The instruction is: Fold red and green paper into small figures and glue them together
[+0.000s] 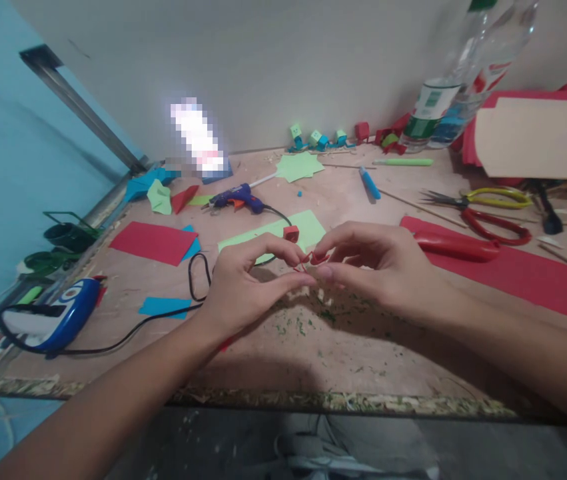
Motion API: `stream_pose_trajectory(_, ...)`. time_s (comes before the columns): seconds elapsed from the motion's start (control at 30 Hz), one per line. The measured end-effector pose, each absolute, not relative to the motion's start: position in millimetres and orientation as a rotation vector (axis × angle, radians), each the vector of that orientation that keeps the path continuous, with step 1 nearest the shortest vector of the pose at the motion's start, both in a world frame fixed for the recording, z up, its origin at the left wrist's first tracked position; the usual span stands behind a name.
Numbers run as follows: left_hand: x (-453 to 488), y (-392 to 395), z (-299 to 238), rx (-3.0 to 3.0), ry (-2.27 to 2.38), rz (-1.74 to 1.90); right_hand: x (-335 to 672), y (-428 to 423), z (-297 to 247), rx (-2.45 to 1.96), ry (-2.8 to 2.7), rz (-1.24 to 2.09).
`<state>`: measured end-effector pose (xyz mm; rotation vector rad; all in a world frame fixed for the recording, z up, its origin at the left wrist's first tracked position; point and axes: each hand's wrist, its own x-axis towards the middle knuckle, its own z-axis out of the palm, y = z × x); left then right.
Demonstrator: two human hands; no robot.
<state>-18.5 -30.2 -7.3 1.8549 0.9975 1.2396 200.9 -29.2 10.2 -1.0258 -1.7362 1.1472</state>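
Observation:
My left hand [250, 277] and my right hand [380, 263] meet above the middle of the table. Between their thumbs and fingertips they pinch a small folded strip of red paper [307, 261], partly hidden by the fingers. Just beyond it is a small red paper cube [290, 233], close to a light green sheet [243, 239]. Under my right forearm side lies a red sheet [528, 280], with a red-handled tool [458, 247] on it whose front end my hand covers.
A blue glue gun [240, 195] lies behind my left hand, its black cord running to the left. Scissors [493, 213], a blue cutter pen [370, 183] and bottles [430, 110] are on the right. Small paper figures [317, 139] line the wall; a lit phone [198, 137] leans there.

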Motion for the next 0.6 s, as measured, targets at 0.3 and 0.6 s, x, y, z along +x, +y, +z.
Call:
stream_pose_trajectory(0.3,-18.9,-31.3,-5.5,1.827,0.997,1.189,201.9,-27.9,11.9,-1.018,-1.853,1.055)
stream_pose_trajectory(0.6,-18.7,-28.0,-4.4,1.733,0.856,1.229,202.2,-29.7,14.6,-0.967,-1.855,1.176)
